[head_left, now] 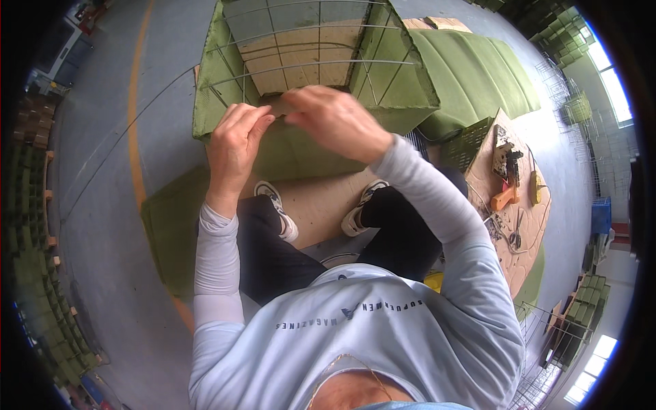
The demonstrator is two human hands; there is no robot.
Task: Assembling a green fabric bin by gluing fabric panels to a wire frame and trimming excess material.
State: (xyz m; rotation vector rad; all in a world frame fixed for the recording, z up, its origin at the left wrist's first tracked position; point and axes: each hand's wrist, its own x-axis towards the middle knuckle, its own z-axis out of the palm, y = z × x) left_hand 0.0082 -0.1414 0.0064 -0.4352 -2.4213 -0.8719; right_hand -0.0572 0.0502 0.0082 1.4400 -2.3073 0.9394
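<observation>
In front of me stands a box [205, 102] of wire grid lined with green fabric, open toward me at the top. My left hand [232, 140] is at its near edge, thumb and fingertips pinched together; what lies between them is too small to make out. Close beside it, my right hand [338, 123] reaches over the same edge from the right. Motion blurs its fingers, which look bent, and their tips point toward my left hand. Green fabric [301, 143] hangs down from the box's near side, below both hands.
To my right, a brown board [526, 256] on a green crate [471, 147] carries an orange-handled tool [504, 198], scissors [514, 239] and a yellow-handled tool [535, 188]. A green padded sheet [478, 72] lies behind it. A yellow line [134, 123] crosses the floor at left.
</observation>
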